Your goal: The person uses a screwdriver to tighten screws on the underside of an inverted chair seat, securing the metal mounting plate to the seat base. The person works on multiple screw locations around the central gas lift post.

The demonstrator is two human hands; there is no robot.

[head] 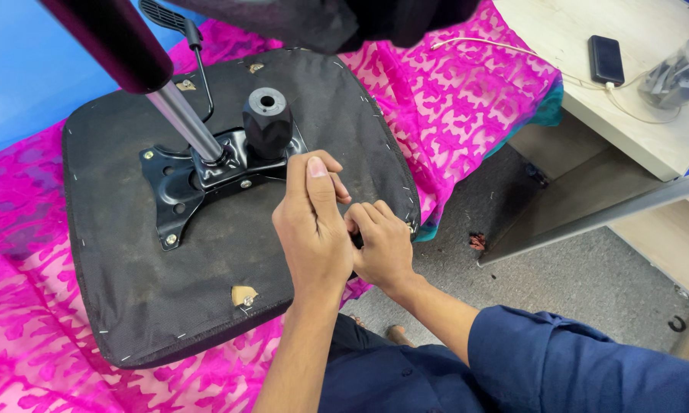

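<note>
The black metal mounting plate is bolted to the underside of the upturned black fabric-covered chair seat, left of centre. Its long axis runs from near-left to far-right. A black faceted plastic knob stands at its far-right end, and a chrome gas-lift rod rises from its middle toward the far left.

The plate lies just left of, and slightly beyond, both hands. The left hand is the nearer one: its fingers are pressed together, and the fingertips rest at the plate's right edge, just below the knob. Whether they pinch a small part cannot be told.

The right hand is curled shut, touching the left hand at the seat's right rim.

The seat rests on a pink patterned cloth. A pale wooden bench with a black phone stands at the far right.
</note>
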